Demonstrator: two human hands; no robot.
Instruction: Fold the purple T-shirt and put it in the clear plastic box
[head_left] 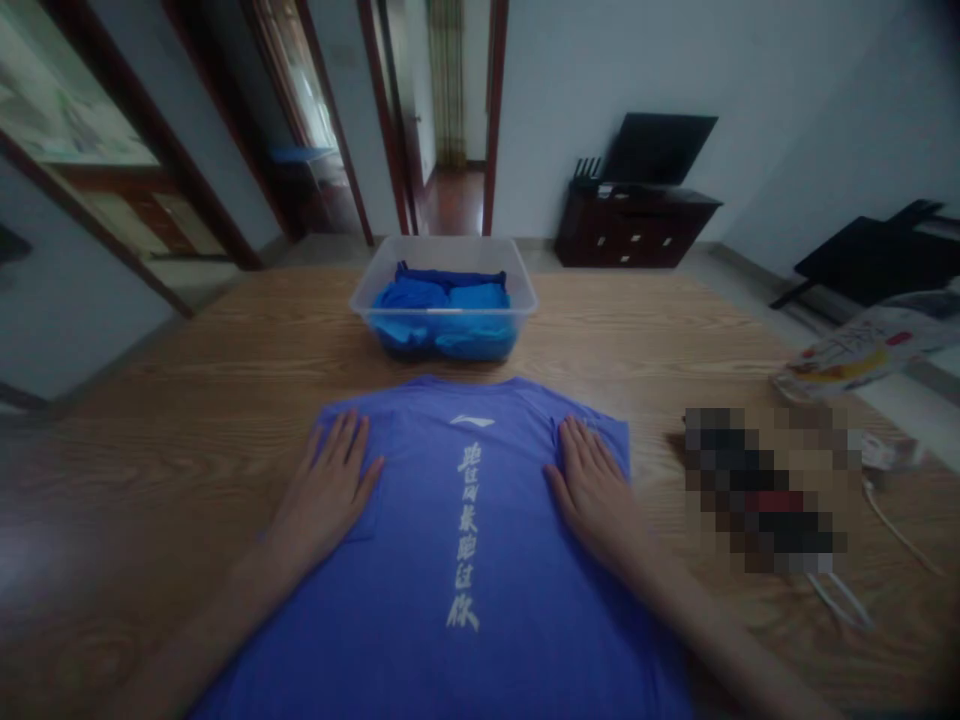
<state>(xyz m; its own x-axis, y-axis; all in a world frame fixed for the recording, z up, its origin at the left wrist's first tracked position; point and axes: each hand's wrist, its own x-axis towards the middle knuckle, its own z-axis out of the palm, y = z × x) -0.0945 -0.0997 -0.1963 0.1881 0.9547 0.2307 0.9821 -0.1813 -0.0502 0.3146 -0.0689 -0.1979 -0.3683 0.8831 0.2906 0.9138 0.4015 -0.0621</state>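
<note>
Just beyond the collar, a clear plastic bin (450, 254) holds blue clothes (480, 298). To the right, apart from the shirt, lie a pixelated dark item (757, 490), a white cord (852, 600) and a printed bag (862, 350). The violet-blue T-shirt (390, 625) lies spread on the wooden worktop (187, 480), pale logo and vertical characters down its middle. The left hand (334, 480) and right hand (594, 485) rest flat, fingers extended, near its sleeve edges, gripping no cloth.
</note>
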